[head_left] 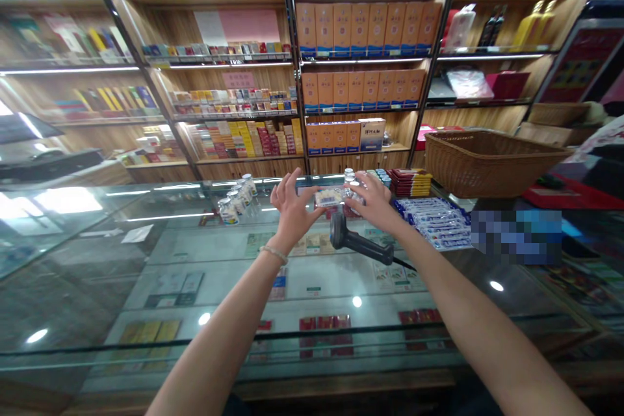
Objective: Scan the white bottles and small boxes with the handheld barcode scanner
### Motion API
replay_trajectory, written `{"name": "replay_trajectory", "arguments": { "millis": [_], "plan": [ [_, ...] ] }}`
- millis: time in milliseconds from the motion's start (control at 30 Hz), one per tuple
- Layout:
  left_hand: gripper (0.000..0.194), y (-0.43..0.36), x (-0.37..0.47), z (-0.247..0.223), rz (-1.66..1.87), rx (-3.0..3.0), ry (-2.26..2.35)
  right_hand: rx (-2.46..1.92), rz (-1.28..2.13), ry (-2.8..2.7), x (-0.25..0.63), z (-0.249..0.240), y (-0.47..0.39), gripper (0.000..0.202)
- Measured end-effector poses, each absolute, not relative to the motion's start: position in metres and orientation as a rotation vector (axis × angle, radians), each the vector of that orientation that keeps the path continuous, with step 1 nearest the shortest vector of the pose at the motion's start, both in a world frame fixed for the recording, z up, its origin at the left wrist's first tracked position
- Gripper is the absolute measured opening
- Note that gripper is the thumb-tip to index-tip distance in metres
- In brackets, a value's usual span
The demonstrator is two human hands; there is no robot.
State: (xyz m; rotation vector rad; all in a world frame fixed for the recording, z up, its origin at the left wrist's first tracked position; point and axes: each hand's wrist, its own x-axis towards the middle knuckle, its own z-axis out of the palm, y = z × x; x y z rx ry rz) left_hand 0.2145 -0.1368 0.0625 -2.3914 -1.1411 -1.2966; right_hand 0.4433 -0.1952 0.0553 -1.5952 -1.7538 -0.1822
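Note:
A small clear bottle [329, 197] with a printed label is held sideways above the glass counter, between my two hands. My left hand [293, 209] has its fingers spread, with the thumb side close to the bottle's left end; whether it touches is unclear. At the other end, the bent fingers of my right hand [374, 203] close around the bottle and partly hide it. Below the hands, a black handheld barcode scanner [361, 247] rests on the counter, its cable running off under my right forearm.
Several white-capped bottles [238, 200] stand in a row at left. Right of my hands lie stacked red-and-yellow packets [410, 182] and blue-and-white packets [433, 222]. A wicker basket [492, 162] stands behind them. Shelves of boxed goods [361, 91] line the wall. Goods lie under the counter's glass [195, 247].

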Motion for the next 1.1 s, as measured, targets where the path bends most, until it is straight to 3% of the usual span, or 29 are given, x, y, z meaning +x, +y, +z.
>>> {"name": "replay_trajectory", "arguments": {
  "millis": [167, 533, 667, 800, 1000, 1100],
  "plan": [
    [0.043, -0.137, 0.211, 0.050, -1.353, -2.398, -1.103, -1.623, -0.195, -1.781, 0.438, 0.053, -0.198, 0.045],
    [0.041, -0.130, 0.198, 0.036, -1.370, -2.354, -1.181, -1.783, -0.267, -1.795, 0.405, 0.060, -0.227, 0.118],
    [0.042, -0.128, 0.197, 0.032, -1.384, -2.378, -1.209, -1.968, -0.162, -1.857, 0.397, 0.032, -0.246, 0.129],
    [0.040, -0.127, 0.197, 0.030, -1.398, -2.399, -1.206, -2.062, -0.106, -1.854, 0.392, 0.010, -0.253, 0.117],
    [0.041, -0.127, 0.196, 0.030, -1.397, -2.407, -1.190, -2.085, -0.177, -1.850, 0.387, 0.008, -0.255, 0.069],
    [0.040, -0.126, 0.196, 0.029, -1.410, -2.411, -1.192, -2.047, -0.227, -1.876, 0.389, 0.009, -0.256, 0.055]
  ]
}}
